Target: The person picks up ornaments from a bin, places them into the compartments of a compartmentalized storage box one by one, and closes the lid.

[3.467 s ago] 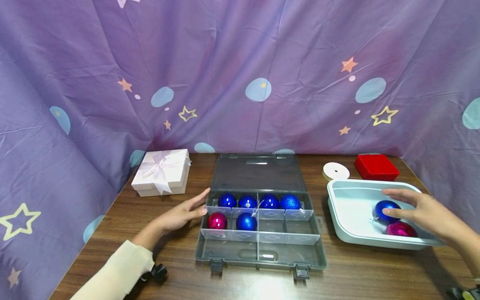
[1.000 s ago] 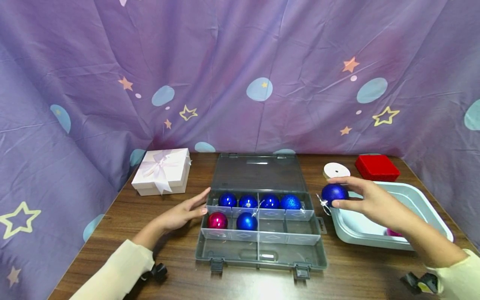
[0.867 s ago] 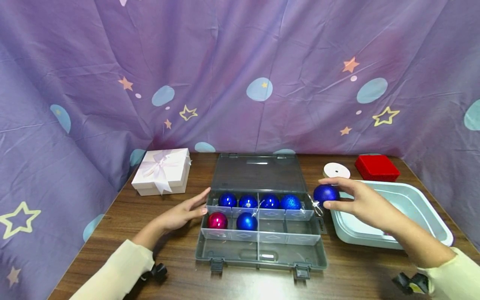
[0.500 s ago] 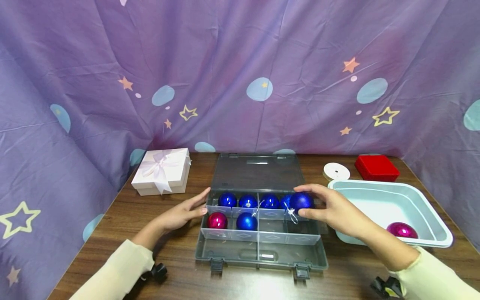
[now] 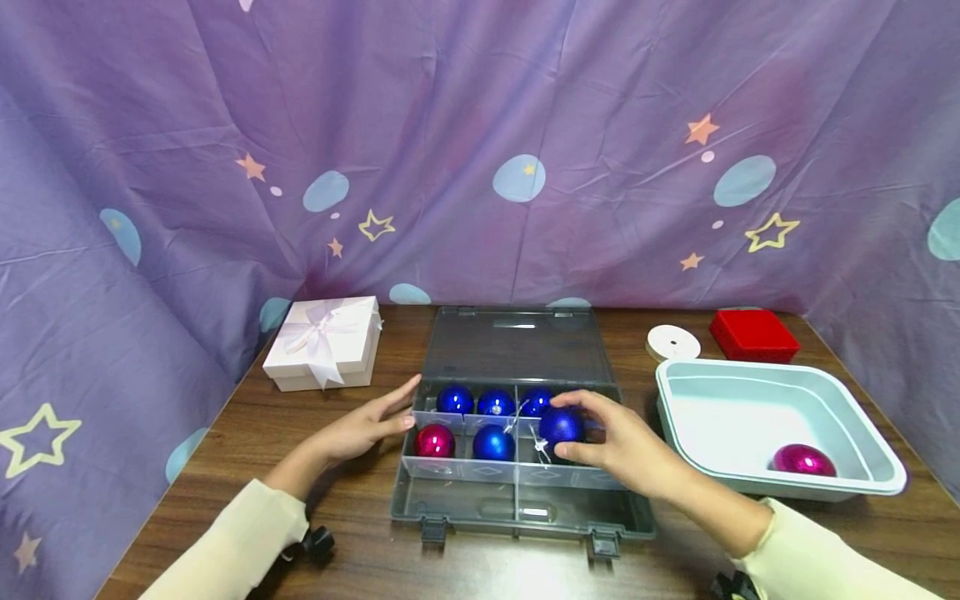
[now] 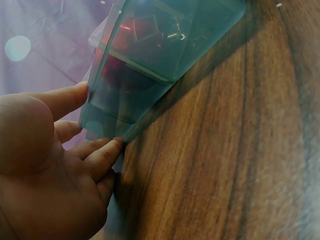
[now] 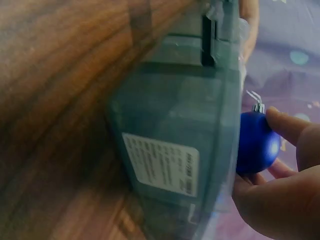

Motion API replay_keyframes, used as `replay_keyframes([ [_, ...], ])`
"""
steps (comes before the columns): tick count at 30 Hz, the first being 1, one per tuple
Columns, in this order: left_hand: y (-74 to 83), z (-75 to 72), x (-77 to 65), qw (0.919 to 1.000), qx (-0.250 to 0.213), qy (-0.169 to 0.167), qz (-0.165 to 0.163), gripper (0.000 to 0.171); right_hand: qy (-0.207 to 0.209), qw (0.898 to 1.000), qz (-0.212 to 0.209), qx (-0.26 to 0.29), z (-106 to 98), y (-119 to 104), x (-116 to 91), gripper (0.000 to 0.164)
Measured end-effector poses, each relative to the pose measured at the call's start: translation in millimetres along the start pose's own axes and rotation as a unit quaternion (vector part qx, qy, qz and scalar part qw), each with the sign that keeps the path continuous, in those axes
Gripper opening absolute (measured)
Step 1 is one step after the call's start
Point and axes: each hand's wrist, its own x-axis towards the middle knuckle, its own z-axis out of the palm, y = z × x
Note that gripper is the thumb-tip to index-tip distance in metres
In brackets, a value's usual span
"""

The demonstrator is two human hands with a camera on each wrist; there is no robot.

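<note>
My right hand holds a dark blue Christmas ball between thumb and fingers, over the right half of the middle row of a grey see-through divided case. The ball's silver cap and string point left in the head view; in the right wrist view the ball shows at the case's top edge. My left hand rests its fingertips against the case's left side, fingers extended. Several blue balls fill the back row, one partly hidden by my right hand. A magenta ball and a blue ball sit in the middle row's left compartments.
A pale blue tub with one magenta ball stands at the right. Behind it are a white ribbon spool and a red box. A white gift box stands back left. The case's lid lies back.
My right hand has taken the dark blue ball out of the tub and carried it left over the case's middle row. The left hand has stayed at the case's side.
</note>
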Motion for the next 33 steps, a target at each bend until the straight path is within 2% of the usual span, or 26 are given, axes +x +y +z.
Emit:
replay_keyframes([
  [7,0.3,0.4,-1.2,1.0,-0.004,0.004,0.002,0.075,0.015,1.0,-0.006,-0.004,10.7,4.1,-0.3,0.053],
  [15,0.8,0.4,-0.6,1.0,-0.001,0.003,0.003,0.075,0.005,1.0,-0.007,0.02,11.7,3.8,-0.2,0.053],
  [23,2.7,0.7,-1.1,1.0,-0.002,0.002,-0.003,0.076,0.014,1.0,-0.007,0.012,0.3,0.8,-3.2,0.052],
  [33,3.9,0.4,-1.4,1.0,-0.003,-0.001,-0.002,0.075,0.032,0.999,-0.002,0.013,-26.7,-4.8,-15.3,0.051],
])
